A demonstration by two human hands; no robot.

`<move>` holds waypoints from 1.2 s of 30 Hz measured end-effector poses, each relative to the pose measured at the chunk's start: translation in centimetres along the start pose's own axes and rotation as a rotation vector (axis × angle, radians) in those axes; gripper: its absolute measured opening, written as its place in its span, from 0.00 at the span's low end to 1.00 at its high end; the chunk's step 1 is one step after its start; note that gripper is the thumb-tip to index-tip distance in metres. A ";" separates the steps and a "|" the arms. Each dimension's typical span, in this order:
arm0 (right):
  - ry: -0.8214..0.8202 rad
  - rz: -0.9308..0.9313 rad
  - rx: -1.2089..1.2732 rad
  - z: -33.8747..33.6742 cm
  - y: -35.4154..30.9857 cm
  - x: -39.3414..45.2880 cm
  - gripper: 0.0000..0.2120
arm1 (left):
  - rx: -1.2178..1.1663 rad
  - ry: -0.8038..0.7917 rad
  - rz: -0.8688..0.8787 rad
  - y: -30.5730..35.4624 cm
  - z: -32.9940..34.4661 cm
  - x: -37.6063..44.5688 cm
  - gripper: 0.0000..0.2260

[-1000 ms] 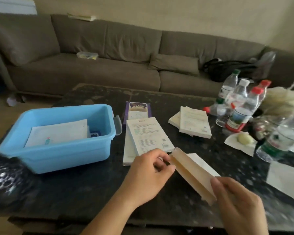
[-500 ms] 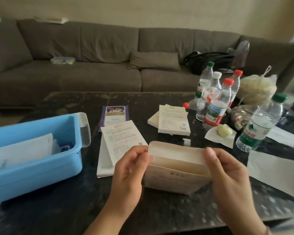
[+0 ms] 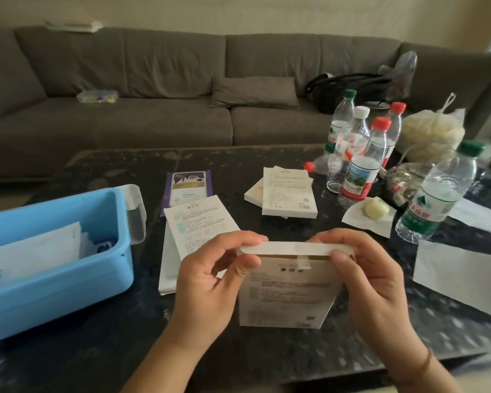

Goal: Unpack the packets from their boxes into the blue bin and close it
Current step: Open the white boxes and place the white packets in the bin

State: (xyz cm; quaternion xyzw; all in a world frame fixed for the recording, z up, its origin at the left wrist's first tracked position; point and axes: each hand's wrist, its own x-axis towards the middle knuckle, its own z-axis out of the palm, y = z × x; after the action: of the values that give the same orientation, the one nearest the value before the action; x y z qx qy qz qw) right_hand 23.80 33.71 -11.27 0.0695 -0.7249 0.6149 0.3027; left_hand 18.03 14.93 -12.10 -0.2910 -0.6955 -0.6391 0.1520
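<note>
- The left hand [image 3: 207, 287] pinches the left end of the top flap of a white box [image 3: 288, 293], thumb in front and fingers curled over the flap's edge.
- The right hand [image 3: 374, 282] pinches the right end of the same flap, thumb on the front face, fingers behind.
- The box stands upright between both hands over the dark counter [image 3: 267, 350], printed face toward the camera; a strip of tape [image 3: 304, 259] crosses the flap seam.
- Left of the left hand sits the blue bin [image 3: 68, 285], open, with white packets [image 3: 31, 253] lying inside.
- Just beyond the left hand lie stacked white boxes [image 3: 199, 225], with a purple packet [image 3: 187, 185] behind them.
- Beyond the right hand lies another pair of white boxes [image 3: 288, 191].
- Farther right of the right hand stand several water bottles [image 3: 360, 165].
</note>
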 end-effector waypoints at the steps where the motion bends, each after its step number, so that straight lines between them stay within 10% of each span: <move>1: 0.006 0.003 -0.007 -0.1 0.0 0.0 0.11 | -0.002 0.014 -0.024 0.0 0.2 -0.1 0.13; 7: -0.020 -0.093 -0.115 -0.7 0.4 -0.3 0.09 | -0.001 0.016 -0.053 0.4 0.7 -0.2 0.13; 15: -0.071 -0.710 -0.711 -1.2 1.4 0.6 0.11 | 0.013 -0.018 -0.044 0.5 0.5 0.1 0.13; 26: -0.004 -0.518 -0.535 0.2 -0.4 0.3 0.06 | 0.082 -0.026 0.013 0.4 0.8 -0.1 0.04; 31: -0.168 -0.655 -0.635 -0.7 0.2 0.7 0.19 | 0.060 -0.048 0.004 0.4 0.6 0.0 0.04; 36: -0.172 -0.758 -0.731 -1.1 1.2 1.2 0.08 | 0.051 -0.054 0.025 0.5 0.6 0.1 0.05</move>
State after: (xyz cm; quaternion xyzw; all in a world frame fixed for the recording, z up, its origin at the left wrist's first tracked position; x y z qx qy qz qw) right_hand 22.66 35.33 -11.62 0.2667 -0.8382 0.1618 0.4474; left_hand 18.36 15.50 -11.75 -0.3127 -0.7117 -0.6112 0.1487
